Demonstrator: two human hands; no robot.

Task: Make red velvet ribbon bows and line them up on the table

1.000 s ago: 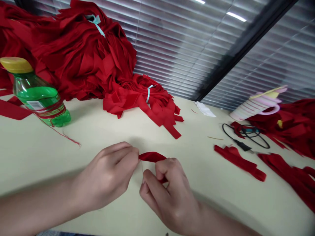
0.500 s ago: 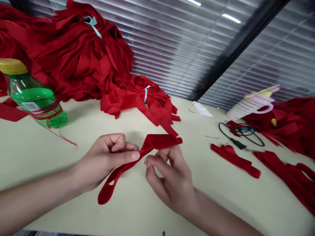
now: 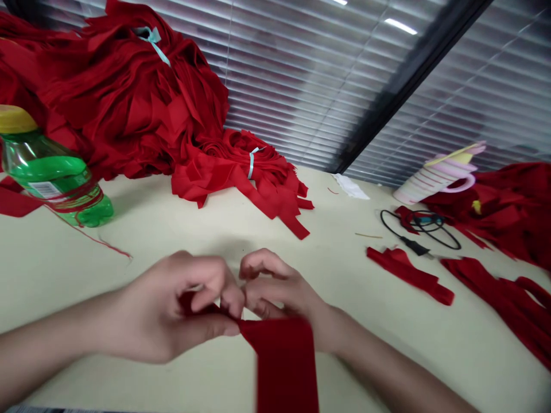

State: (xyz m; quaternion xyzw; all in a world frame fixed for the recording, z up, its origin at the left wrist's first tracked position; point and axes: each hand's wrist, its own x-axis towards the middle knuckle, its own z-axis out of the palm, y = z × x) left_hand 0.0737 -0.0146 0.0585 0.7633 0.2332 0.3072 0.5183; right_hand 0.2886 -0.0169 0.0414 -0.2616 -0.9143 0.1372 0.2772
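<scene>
A red fabric strip (image 3: 286, 364) hangs toward me from between my two hands, low in the middle of the view. My left hand (image 3: 181, 310) is closed on its upper end, thumb and fingers pinching the cloth. My right hand (image 3: 275, 287) meets the left at the fingertips and pinches the same end of the strip. Both hands hover just above the cream table (image 3: 172, 229).
A large heap of red fabric (image 3: 120, 97) and a tied bundle of strips (image 3: 241, 166) lie at the back left. A green bottle with a yellow cap (image 3: 51, 172) stands at the left. Loose red strips (image 3: 408, 275), a black cord (image 3: 417, 229) and a pink cup (image 3: 439, 175) lie on the right.
The hands have come together at the fingertips and the strip has swung round. It now hangs toward the camera instead of trailing left below the left hand.
</scene>
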